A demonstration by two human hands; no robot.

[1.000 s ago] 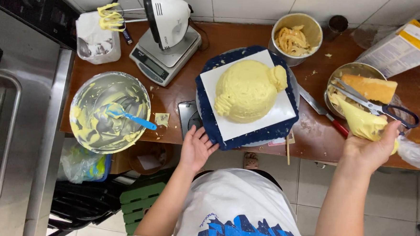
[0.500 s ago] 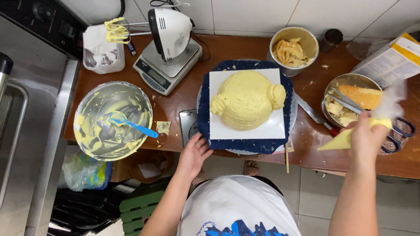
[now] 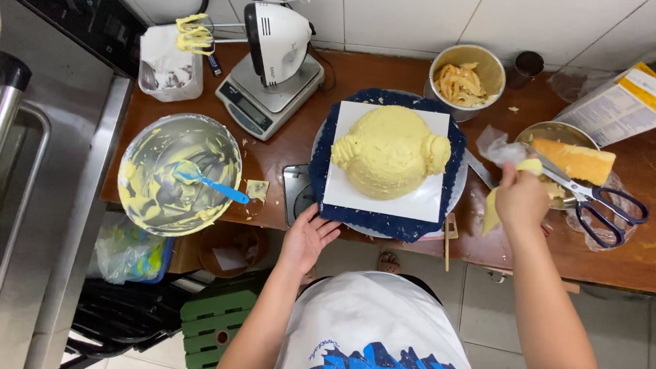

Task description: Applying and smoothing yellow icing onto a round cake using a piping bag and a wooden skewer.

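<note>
On the wooden bench [image 3: 623, 256], right of the cake, the right hand [image 3: 523, 198] is closed on a piping bag [image 3: 501, 195] of yellow cream. Fingers are wrapped tight around the bag's upper part, seen from the back of the hand, so individual fingertips are hidden. Bag's long axis runs roughly from upper right to lower left: twisted clear plastic tail [image 3: 497, 147] sticks out above the hand toward the wall, filled yellow cone tapers down toward the bench's front edge. Tip end sits just beside the cake board's right rim, not touching the cake.

Left hand [image 3: 308, 239] is flat and open, fingers [image 3: 324, 229] spread loosely, tips touching the front-left edge of the dark blue cake board [image 3: 386, 223]. It grips nothing.

Cake [image 3: 389, 152] is a yellow-frosted dome with a lump on each side, sitting on a white square card [image 3: 417, 203] on the blue board, mid-bench.

Around it: steel mixing bowl [image 3: 179, 173] smeared with cream, blue spatula [image 3: 205, 182] lying in it, at the left. Hand mixer [image 3: 275, 43] rests on a kitchen scale [image 3: 261, 99] at the back. Round tub of cake scraps [image 3: 464, 79] sits behind the cake. Scissors [image 3: 593, 202] lie across a metal bowl holding a cake slab [image 3: 582, 160], just right of the right hand.
</note>
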